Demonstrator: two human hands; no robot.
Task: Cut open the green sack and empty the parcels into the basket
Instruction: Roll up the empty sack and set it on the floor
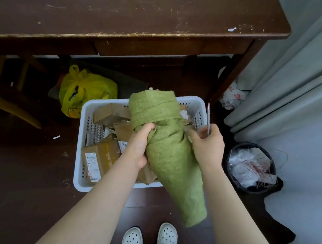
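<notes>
From the head camera, we held the green sack slantwise over the right half of the white basket, its rolled top above the far rim and its limp tail hanging past the near rim. Our left hand reached in from the basket's near side, forearm straight, its fingers curled tight into the sack's bunched middle. Our right hand met the sack from the basket's right edge, its fingertips touching a fold while it gripped a thin metal tool that pointed up. Brown parcels lay heaped inside the basket.
</notes>
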